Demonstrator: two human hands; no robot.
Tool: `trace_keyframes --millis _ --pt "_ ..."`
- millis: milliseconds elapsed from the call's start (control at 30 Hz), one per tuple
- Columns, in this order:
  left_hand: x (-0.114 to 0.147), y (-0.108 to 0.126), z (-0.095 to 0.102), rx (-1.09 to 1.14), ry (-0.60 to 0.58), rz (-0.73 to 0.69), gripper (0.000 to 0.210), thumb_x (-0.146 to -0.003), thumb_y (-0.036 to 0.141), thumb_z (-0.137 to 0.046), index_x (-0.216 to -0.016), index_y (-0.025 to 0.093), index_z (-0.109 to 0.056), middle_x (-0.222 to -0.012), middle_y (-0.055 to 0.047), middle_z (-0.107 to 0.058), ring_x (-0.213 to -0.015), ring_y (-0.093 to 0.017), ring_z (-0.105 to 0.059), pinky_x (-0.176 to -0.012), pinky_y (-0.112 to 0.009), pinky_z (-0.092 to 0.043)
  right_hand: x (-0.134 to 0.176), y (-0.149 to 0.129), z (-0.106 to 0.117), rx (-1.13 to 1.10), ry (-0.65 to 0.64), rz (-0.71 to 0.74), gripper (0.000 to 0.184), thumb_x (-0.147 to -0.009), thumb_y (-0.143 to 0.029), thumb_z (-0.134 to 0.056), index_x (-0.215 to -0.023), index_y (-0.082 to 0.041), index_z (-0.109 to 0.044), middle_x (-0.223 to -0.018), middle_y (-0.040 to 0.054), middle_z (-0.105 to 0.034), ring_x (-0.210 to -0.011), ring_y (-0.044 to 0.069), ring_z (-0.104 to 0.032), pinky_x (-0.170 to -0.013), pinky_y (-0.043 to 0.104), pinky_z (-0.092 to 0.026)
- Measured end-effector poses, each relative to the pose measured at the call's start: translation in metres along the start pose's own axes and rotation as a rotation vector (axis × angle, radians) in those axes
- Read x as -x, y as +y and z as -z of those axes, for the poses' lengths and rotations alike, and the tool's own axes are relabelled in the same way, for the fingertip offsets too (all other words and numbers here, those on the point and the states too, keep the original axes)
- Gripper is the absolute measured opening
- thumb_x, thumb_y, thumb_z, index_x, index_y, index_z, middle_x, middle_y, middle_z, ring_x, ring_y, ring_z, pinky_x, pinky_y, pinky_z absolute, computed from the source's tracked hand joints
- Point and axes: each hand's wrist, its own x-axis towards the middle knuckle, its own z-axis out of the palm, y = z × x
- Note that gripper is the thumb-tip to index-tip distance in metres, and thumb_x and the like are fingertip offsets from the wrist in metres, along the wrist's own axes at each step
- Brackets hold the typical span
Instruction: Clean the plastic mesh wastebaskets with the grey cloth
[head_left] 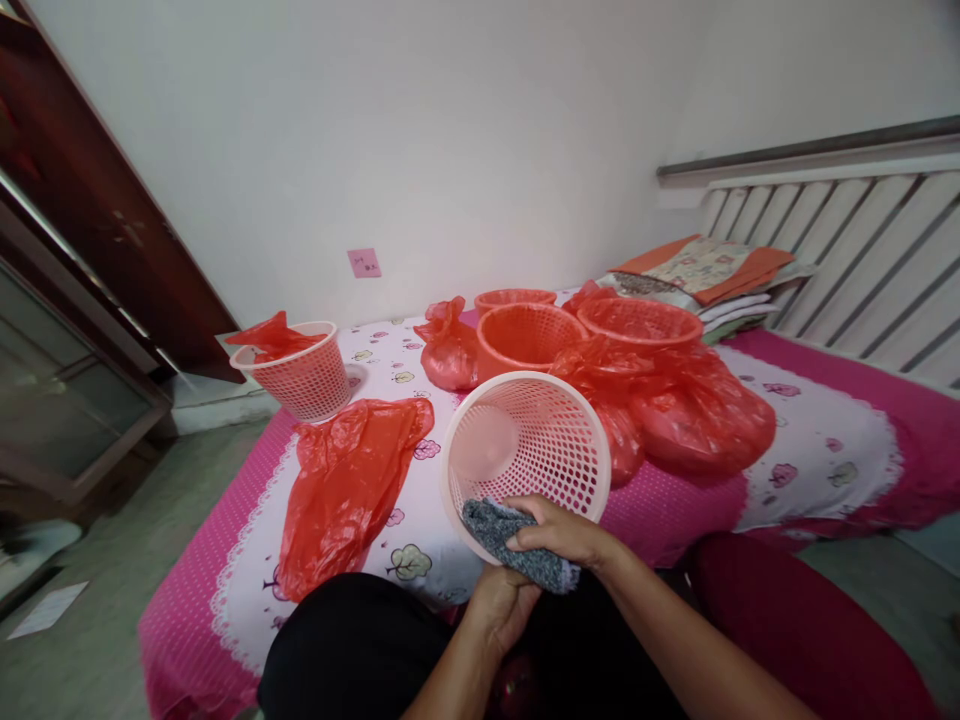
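Note:
A pale plastic basket (592, 430) with perforated sides is tilted so that its open mouth faces me, its near rim low in front of my lap. My right hand (559, 530) is closed on a grey speckled cloth (491, 525), which lies over the near rim. Just beneath the cloth, my left hand (504, 605) is curled at the bottom of the basket's rim, its fingers partly hidden. To the left, a flattened red plastic bag (352, 490) lies on the bed cover.
Another pale basket (304, 380) with red plastic in it stands at the left. Red baskets (529, 335) and stuffed red bags (697, 410) sit behind and to the right. Folded textiles (712, 270) are stacked near the white radiator (847, 240). The bed (202, 560) ends at the left.

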Motion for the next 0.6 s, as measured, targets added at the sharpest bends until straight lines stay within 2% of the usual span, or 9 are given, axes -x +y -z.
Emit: trace_keyframes --millis 400,600 --pt "0.0003 0.0008 0.0025 -0.031 -0.052 0.005 0.041 -0.062 0.013 -0.087 -0.101 0.016 -0.075 -0.104 -0.010 -0.080 -0.104 -0.029 -0.071 -0.098 -0.041 -0.053 0.0019 -0.0043 -0.0062 -0.252 -0.031 -0.016 0.038 -0.061 -0.030 -0.074 -0.096 -0.016 -0.076 -0.081 -0.0017 -0.069 -0.075 0.015 -0.057 -0.068 0.024 -0.043" --pt "0.0016 0.0027 -0.0005 -0.038 -0.035 0.013 0.051 -0.062 0.015 -0.088 -0.112 0.016 -0.073 -0.103 -0.010 -0.080 -0.107 -0.031 -0.070 -0.102 -0.043 -0.051 0.0016 -0.0025 -0.0100 -0.348 -0.034 -0.033 0.039 -0.061 -0.026 -0.075 -0.098 -0.016 -0.077 -0.081 -0.0015 -0.072 -0.071 0.014 -0.060 -0.066 0.023 -0.044"
